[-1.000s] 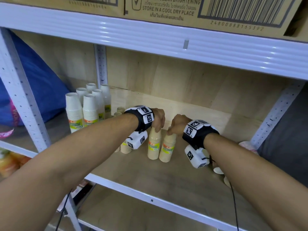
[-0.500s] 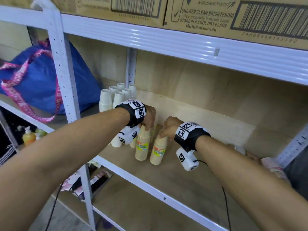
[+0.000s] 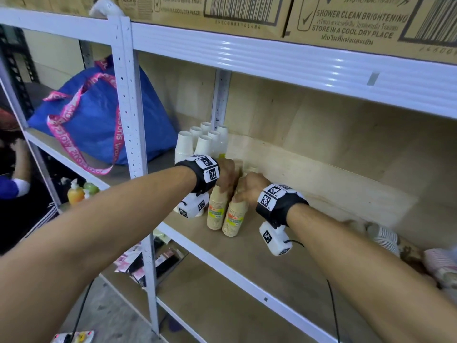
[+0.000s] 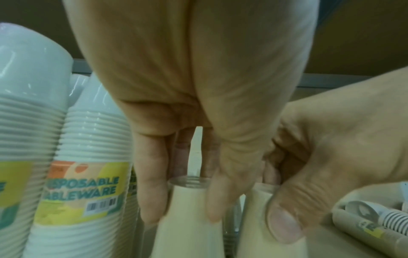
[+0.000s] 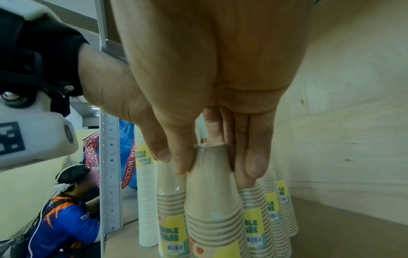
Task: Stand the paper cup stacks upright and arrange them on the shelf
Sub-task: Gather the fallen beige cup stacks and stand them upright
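Observation:
Two tan paper cup stacks stand upright side by side on the wooden shelf [image 3: 249,258]. My left hand [image 3: 227,184] grips the top of the left tan stack [image 3: 216,211]; its fingers [image 4: 152,200] curl round the narrow end of that stack [image 4: 187,227]. My right hand [image 3: 243,194] grips the top of the right tan stack [image 3: 234,220], thumb and fingers [image 5: 253,157] pinching the wrapped tip of the stack [image 5: 212,200]. Upright white cup stacks [image 3: 202,142] stand just behind to the left, and more tan stacks [image 5: 273,209] stand behind the held ones.
More cup stacks lie on their sides at the shelf's right end [image 3: 385,238]. A white shelf post [image 3: 131,107] rises on the left with a blue bag [image 3: 94,125] behind it. Cardboard boxes [image 3: 247,11] sit on the shelf above. A person [image 5: 66,218] crouches at far left.
Both hands have slid the two tan stacks left and back, close to the white stacks. The head view has swung left, and both grips are unchanged.

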Tool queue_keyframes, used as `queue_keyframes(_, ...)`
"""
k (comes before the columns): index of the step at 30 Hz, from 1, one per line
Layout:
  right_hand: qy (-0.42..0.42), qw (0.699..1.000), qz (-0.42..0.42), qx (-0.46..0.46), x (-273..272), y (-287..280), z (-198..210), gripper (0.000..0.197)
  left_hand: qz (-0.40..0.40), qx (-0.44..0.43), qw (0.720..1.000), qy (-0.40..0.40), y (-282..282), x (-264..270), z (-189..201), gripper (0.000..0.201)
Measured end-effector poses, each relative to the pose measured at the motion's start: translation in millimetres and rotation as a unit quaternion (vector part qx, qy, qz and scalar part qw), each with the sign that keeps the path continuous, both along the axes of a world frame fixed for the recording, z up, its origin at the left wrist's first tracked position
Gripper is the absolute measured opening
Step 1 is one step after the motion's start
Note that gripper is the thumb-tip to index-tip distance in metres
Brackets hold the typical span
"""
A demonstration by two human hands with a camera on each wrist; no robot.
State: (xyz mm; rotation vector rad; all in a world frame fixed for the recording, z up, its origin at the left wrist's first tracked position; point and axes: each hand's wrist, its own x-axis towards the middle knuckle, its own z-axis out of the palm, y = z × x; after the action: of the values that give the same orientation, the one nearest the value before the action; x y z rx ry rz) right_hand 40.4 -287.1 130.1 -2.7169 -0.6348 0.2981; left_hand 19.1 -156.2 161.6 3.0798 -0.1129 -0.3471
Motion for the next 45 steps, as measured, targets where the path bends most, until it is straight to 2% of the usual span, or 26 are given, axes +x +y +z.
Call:
queue_keyframes(12,-0.021,1.000,-0.006,-0.002,7.1,7.2,-7.5,0.036,-0.046,-0.055,0.997,0.033,13.0,14.7,-7.8,0.021)
queue_keyframes(15,-0.023,1.000,-0.005,0.002,8.6,5.8,-7.2,0.032,-0.046,-0.051,0.997,0.029,15.7,17.1,-6.0,0.018)
queue_keyframes(17,-0.027,1.000,-0.003,0.006,8.0,4.1,-5.1,0.027,-0.027,-0.014,0.999,0.021,14.3,19.2,-4.7,0.012)
queue_keyframes(19,-0.034,0.999,-0.008,0.007,7.4,2.7,-3.0,0.034,-0.011,0.018,1.000,-0.006,13.7,22.2,0.3,0.012)
queue_keyframes(23,-0.045,0.999,-0.016,0.019,5.0,-3.5,3.5,0.042,-0.024,0.011,0.999,-0.042,5.8,32.2,17.8,0.033)
queue_keyframes(26,-0.059,0.998,-0.029,0.017,1.8,-15.5,10.8,0.034,-0.033,-0.014,0.996,-0.078,-7.4,40.4,28.8,0.035)
queue_keyframes(32,-0.086,0.990,-0.108,-0.010,2.4,-69.4,21.9,0.042,-0.084,-0.057,0.988,-0.113,-57.3,56.3,40.3,0.035)
queue_keyframes(45,-0.083,0.952,-0.292,-0.035,-14.1,-231.8,21.5,0.043,-0.205,-0.107,0.971,-0.063,-182.2,79.0,8.5,0.045)
